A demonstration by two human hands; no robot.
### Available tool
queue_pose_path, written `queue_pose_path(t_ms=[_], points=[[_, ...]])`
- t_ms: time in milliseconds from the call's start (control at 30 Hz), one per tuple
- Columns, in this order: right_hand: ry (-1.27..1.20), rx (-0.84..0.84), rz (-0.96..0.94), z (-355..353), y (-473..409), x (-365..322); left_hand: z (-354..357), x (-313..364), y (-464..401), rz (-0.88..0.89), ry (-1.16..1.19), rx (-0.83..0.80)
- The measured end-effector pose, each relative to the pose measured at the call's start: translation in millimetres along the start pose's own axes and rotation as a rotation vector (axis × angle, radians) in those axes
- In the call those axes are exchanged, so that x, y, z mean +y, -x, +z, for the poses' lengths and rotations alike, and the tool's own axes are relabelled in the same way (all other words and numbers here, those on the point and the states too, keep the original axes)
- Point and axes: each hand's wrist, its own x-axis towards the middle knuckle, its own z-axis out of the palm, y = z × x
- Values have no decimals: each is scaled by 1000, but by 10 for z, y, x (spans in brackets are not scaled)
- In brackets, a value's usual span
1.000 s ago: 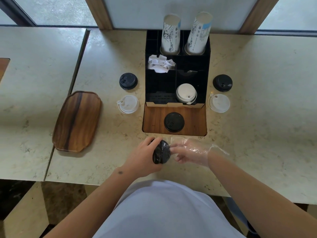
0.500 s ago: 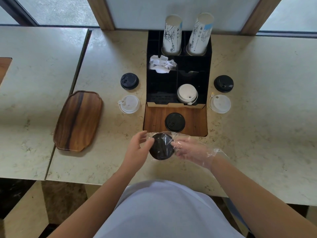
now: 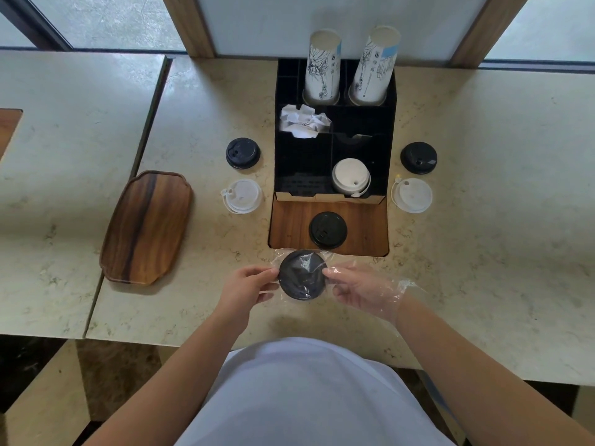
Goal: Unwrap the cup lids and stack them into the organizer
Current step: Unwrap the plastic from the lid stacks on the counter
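Counter (image 3: 483, 252) carries everything. Black organizer (image 3: 389, 130) sits at the far centre against the wall, its wooden front shelf (image 3: 289, 226) facing the person, probably so lids drop in without reaching over. Two paper-cup stacks (image 3: 323, 64) stand in its far slots; crumpled wrap (image 3: 302, 123) fills the left middle cell, likely used as a bin for stripped film. White lid stack (image 3: 351, 177) is in the near right cell; one black lid on the shelf (image 3: 327, 230).

Wooden tray (image 3: 146, 226) lies well to the left, bare.

Loose lids flank the organizer, black far and white near on each side: left black (image 3: 242, 153), left white (image 3: 242, 196), right black (image 3: 418, 157), right white (image 3: 412, 195). Can't tell if those are wrapped.

Work piece: wrapped black lid (image 3: 302, 274), held just above the counter, near of the shelf, flat face up so the film seam is reachable. Left hand (image 3: 246, 289), bare, pinches the film at the lid's left edge. Right hand (image 3: 360, 289), in a clear glove, pinches the right edge. Lid sits between the two pinches, fingertips at the rim, not across the face. Film not yet off; opposed grips look set to pull it apart.
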Motion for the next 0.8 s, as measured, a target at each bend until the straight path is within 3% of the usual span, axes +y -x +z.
queue_pose_path(t_ms=[367, 800], points=[[212, 104, 83, -145, 80, -60, -97, -92, -81, -11, -48, 86], [93, 204, 82, -492, 246, -199, -532, -63, -184, -8, 38, 184]])
